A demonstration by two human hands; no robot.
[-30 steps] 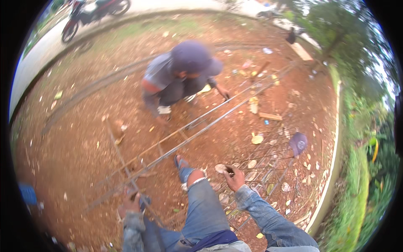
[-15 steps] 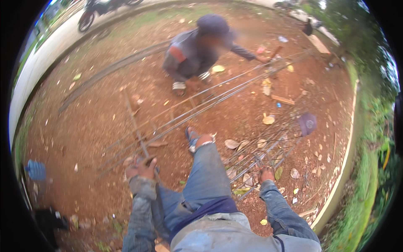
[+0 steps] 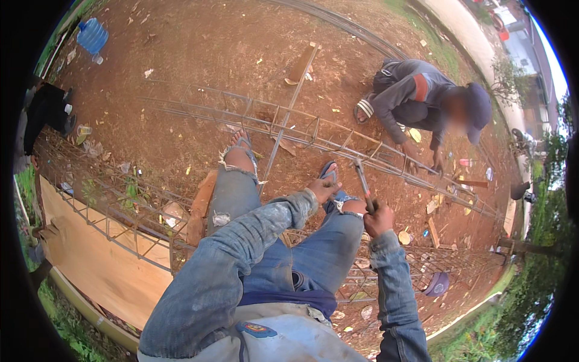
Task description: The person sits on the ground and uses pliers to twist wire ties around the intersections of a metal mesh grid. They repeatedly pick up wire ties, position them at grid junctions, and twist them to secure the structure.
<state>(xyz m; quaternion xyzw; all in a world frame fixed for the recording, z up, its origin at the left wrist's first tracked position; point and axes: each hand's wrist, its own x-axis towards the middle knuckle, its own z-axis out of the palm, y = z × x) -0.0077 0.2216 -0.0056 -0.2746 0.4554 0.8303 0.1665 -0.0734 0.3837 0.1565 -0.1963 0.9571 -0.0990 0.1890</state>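
Note:
My right hand [image 3: 379, 218] is closed round the dark grip of a hammer-like tool [image 3: 362, 179], whose metal head points up and away from me. Over my right knee, my left hand [image 3: 324, 190] has its fingers curled. What it holds, if anything, I cannot make out. Beyond my feet a long steel rebar cage [image 3: 313, 140] with bent stirrups lies across the ground. A straight bar [image 3: 289, 108] crosses it, one end on a piece of wood [image 3: 303, 61]. On the far right a squatting co-worker [image 3: 416, 96] reaches both hands to the cage.
At left, another rebar cage [image 3: 111, 223] lies beside a plywood sheet [image 3: 108, 259]. More rebar framework [image 3: 398, 274] and a purple cap [image 3: 436, 284] are at right. A blue water jug [image 3: 92, 36] lies far left. Loose long bars [image 3: 344, 27] lie at the back.
The view has swung left. My right hand has left the rebar at right and now holds the hammer-like tool. My left hand has come off the crossing bar to above my knee.

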